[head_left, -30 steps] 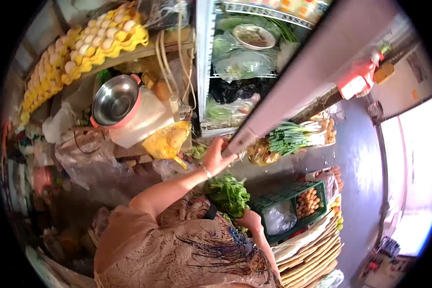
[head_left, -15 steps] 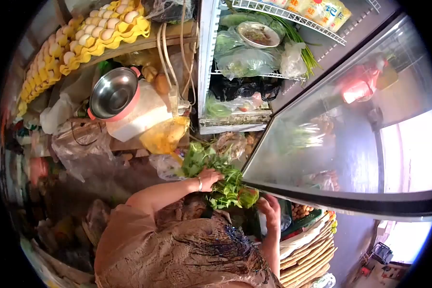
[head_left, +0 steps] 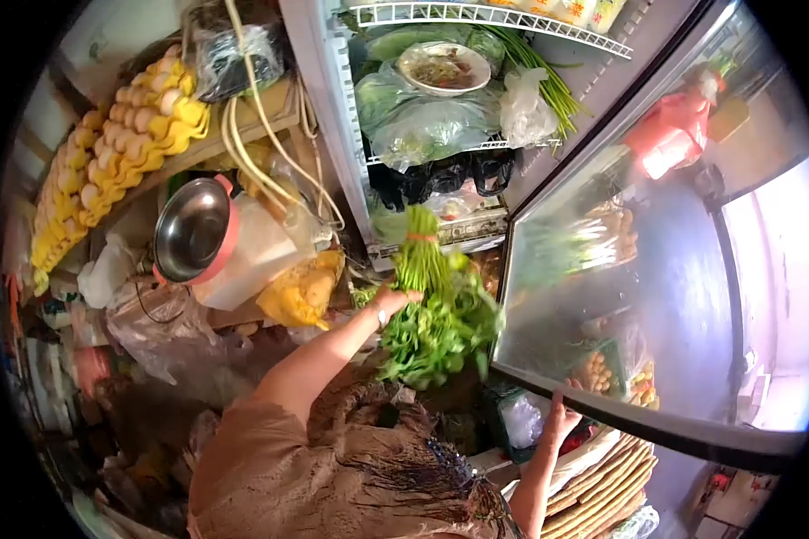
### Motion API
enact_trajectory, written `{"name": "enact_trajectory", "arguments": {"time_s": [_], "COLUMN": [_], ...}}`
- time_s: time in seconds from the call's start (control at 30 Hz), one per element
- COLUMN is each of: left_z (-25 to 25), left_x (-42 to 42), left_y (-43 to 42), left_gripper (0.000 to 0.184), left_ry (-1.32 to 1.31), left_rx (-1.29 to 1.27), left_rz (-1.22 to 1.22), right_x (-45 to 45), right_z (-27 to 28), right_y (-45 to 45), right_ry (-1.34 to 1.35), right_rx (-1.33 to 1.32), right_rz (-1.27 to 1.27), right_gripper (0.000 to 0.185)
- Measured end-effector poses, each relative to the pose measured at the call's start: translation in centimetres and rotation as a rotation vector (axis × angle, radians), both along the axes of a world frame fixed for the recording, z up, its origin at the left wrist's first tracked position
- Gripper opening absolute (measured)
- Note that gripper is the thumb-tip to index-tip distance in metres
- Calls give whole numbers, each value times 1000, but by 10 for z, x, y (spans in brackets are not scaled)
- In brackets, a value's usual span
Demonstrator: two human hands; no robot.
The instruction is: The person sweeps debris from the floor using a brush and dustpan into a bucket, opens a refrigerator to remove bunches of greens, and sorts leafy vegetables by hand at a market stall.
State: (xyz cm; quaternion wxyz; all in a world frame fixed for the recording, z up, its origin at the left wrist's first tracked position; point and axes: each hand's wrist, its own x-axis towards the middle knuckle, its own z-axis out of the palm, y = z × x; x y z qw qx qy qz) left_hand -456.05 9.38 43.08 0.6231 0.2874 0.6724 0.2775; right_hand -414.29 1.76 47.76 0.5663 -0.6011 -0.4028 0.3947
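Note:
My left hand (head_left: 395, 300) is closed around a bunch of leafy greens (head_left: 445, 328). The stems point up toward the fridge, bound by an orange band (head_left: 422, 238), and the leaves spread below. My right hand (head_left: 562, 415) has its fingers on the lower edge of the glass fridge door (head_left: 638, 296), which stands open to the right. Inside the fridge (head_left: 325, 117) are a bowl of food (head_left: 443, 68), bagged vegetables (head_left: 436, 126), long green stalks (head_left: 548, 81) and a black plastic bag (head_left: 404, 184).
Yellow trays of eggs (head_left: 121, 135) line a shelf at left. Below sit a pink-rimmed metal pot (head_left: 193, 229), a yellow bag (head_left: 304, 287) and hanging cables (head_left: 243, 148). Long brown roots (head_left: 602, 490) lie at lower right beside a dark crate (head_left: 503, 404).
My left hand has lifted the greens, now upright with stems showing, in front of the fridge. My right hand has moved right and up onto the door's edge. The view has shifted.

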Motion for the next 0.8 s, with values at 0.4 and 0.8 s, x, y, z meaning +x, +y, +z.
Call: {"name": "enact_trajectory", "arguments": {"time_s": [0.4, 0.8], "left_z": [-50, -90], "left_x": [-69, -92], "left_y": [226, 338], "left_gripper": [89, 61], "left_ry": [-291, -241], "left_rx": [124, 194], "left_rz": [567, 967], "right_x": [-16, -7], "right_z": [42, 42], "right_y": [21, 26], "right_ry": [-281, -302], "right_rx": [-246, -357], "right_rz": [-177, -227], "right_gripper": [28, 43]}}
